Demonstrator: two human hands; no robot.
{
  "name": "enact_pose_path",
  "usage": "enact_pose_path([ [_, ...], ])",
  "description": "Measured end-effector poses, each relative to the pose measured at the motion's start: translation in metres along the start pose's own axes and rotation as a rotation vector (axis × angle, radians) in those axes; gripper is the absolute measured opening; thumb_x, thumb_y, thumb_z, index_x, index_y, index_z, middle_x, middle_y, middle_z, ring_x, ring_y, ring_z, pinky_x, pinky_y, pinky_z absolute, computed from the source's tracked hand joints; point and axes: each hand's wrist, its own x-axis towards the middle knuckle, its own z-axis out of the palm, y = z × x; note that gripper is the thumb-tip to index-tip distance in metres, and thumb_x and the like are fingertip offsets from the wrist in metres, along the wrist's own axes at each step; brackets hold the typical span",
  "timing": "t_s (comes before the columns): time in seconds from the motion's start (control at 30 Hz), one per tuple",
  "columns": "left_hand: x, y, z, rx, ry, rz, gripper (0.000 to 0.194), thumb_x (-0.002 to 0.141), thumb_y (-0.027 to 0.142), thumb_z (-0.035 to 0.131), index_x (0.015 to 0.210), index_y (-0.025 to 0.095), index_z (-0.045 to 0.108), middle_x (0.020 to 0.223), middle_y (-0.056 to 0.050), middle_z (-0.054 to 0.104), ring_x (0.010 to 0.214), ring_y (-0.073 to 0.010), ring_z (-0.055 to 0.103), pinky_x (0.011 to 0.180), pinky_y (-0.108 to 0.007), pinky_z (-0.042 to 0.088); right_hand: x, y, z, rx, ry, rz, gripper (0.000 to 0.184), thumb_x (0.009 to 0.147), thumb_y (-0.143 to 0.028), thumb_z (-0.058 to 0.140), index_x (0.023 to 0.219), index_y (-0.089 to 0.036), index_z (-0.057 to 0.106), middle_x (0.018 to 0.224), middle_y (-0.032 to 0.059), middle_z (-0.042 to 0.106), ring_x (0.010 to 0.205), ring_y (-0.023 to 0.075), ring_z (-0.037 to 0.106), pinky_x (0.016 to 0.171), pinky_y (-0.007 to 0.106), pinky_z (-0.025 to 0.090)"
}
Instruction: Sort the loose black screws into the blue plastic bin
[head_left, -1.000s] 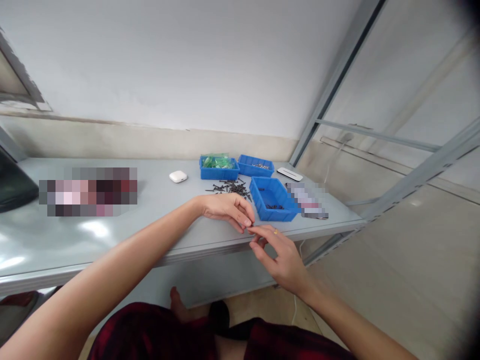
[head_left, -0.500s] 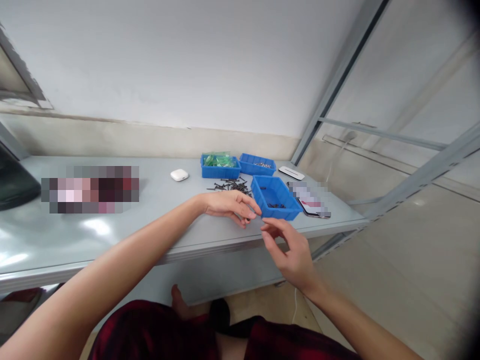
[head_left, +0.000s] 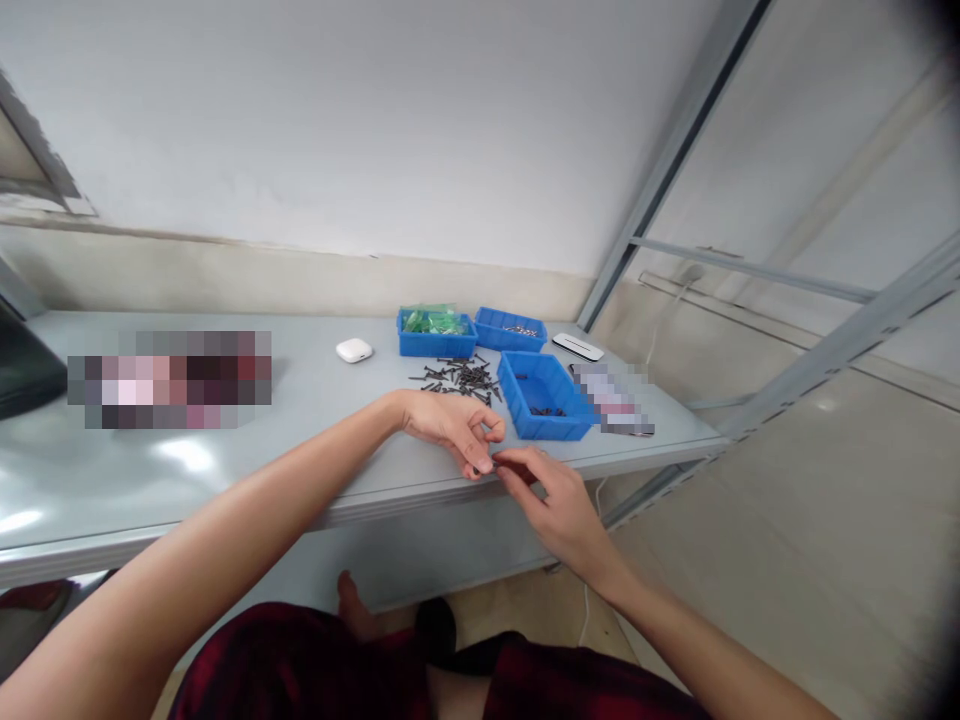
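Dark screws [head_left: 471, 376] lie loose in a pile on the grey tabletop [head_left: 315, 410], just beyond our left hand [head_left: 446, 418] and beside the front blue tray [head_left: 555, 430]. Inside that tray we see only a small cluster of dark pieces [head_left: 548, 411], too small to make out well, so we judge the work to be partway at most, with the larger share lying in the pile. One small dark piece [head_left: 478, 471] sits between our hands, near the table's front edge. Our left thumb and a finger look clamped on it; the fingertips of our right hand [head_left: 559, 500] come close together right beside it, though we cannot tell whether they grip it too. Whatever is being done to this piece seems unfinished, since both hands meet at it.
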Motion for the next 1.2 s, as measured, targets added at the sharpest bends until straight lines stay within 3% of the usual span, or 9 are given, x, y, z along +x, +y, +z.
enact_pose_path([
  [0.2, 0.000, 0.001, 0.001, 0.011, -0.035, 0.003, 0.046, 0.056, 0.029, 0.086, 0.069, 0.018, 0.043, 0.062, 0.004, 0.059, 0.064, -0.0150, 0.063, 0.060, -0.029, 0.051, -0.002, -0.002, 0.004, 0.075, 0.006, 0.045, 0.017, 0.092, -0.029, 0.053, 0.107, -0.027, 0.062, 0.096, 0.0001, 0.072, 0.085, 0.0161, 0.067, 0.078, 0.028, 0.050],
  [0.33, -0.001, 0.002, 0.001, 0.013, -0.046, 0.015, 0.046, 0.058, 0.029, 0.085, 0.068, 0.019, 0.042, 0.059, 0.006, 0.056, 0.064, -0.0145, 0.063, 0.061, -0.028, 0.051, 0.000, -0.003, 0.005, 0.088, -0.024, 0.026, 0.014, 0.093, -0.029, 0.053, 0.101, -0.027, 0.064, 0.096, -0.0007, 0.072, 0.086, 0.0159, 0.067, 0.080, 0.028, 0.049],
  [0.5, -0.001, 0.003, 0.002, 0.043, -0.019, 0.009, 0.050, 0.051, 0.032, 0.088, 0.067, 0.018, 0.042, 0.062, 0.005, 0.058, 0.064, -0.0151, 0.063, 0.061, -0.029, 0.051, 0.001, -0.004, 0.001, 0.114, 0.004, 0.012, 0.016, 0.091, -0.029, 0.055, 0.106, -0.026, 0.062, 0.093, -0.0010, 0.073, 0.080, 0.0149, 0.067, 0.072, 0.025, 0.050],
  [0.67, -0.001, 0.004, 0.002, 0.062, -0.003, 0.019, 0.047, 0.053, 0.034, 0.088, 0.069, 0.018, 0.046, 0.062, 0.006, 0.058, 0.063, -0.0139, 0.063, 0.063, -0.029, 0.052, 0.002, -0.007, -0.001, 0.052, 0.019, -0.064, 0.012, 0.091, -0.026, 0.054, 0.095, -0.026, 0.065, 0.088, -0.0022, 0.072, 0.074, 0.0127, 0.066, 0.070, 0.023, 0.049],
  [0.77, -0.004, 0.006, 0.001, 0.062, 0.030, 0.021, 0.041, 0.058, 0.036, 0.086, 0.073, 0.017, 0.053, 0.067, 0.002, 0.063, 0.066, -0.0132, 0.063, 0.069, -0.030, 0.052, 0.004, -0.005, -0.002, -0.002, 0.060, -0.058, 0.012, 0.091, -0.027, 0.054, 0.094, -0.025, 0.066, 0.084, -0.0017, 0.072, 0.074, 0.0137, 0.066, 0.069, 0.024, 0.049],
  [0.87, -0.005, 0.007, 0.000, 0.026, 0.079, 0.028, 0.037, 0.065, 0.042, 0.081, 0.083, 0.016, 0.061, 0.075, -0.002, 0.068, 0.075, -0.0140, 0.065, 0.076, -0.030, 0.051, 0.007, 0.001, -0.007, -0.101, 0.192, -0.007, 0.013, 0.089, -0.030, 0.056, 0.092, -0.024, 0.067, 0.081, -0.0003, 0.072, 0.069, 0.0150, 0.065, 0.065, 0.026, 0.049],
  [1.0, -0.002, 0.009, 0.000, -0.026, 0.223, 0.171, 0.035, 0.065, 0.039, 0.081, 0.084, 0.015, 0.064, 0.084, -0.004, 0.070, 0.075, -0.0116, 0.064, 0.080, -0.030, 0.050, 0.011, 0.009, -0.016, -0.194, 0.364, 0.060, 0.015, 0.087, -0.034, 0.058, 0.089, -0.023, 0.068, 0.084, 0.0016, 0.072, 0.066, 0.0158, 0.063, 0.065, 0.028, 0.050],
  [1.2, 0.008, 0.009, 0.008, -0.041, 0.383, 0.318, 0.029, 0.068, 0.030, 0.080, 0.085, 0.014, 0.063, 0.081, -0.003, 0.068, 0.080, -0.0124, 0.064, 0.083, -0.033, 0.049, 0.012, 0.010, -0.017, -0.096, 0.429, 0.169, 0.021, 0.087, -0.041, 0.058, 0.088, -0.022, 0.068, 0.080, 0.0030, 0.071, 0.069, 0.0176, 0.065, 0.065, 0.031, 0.051],
])
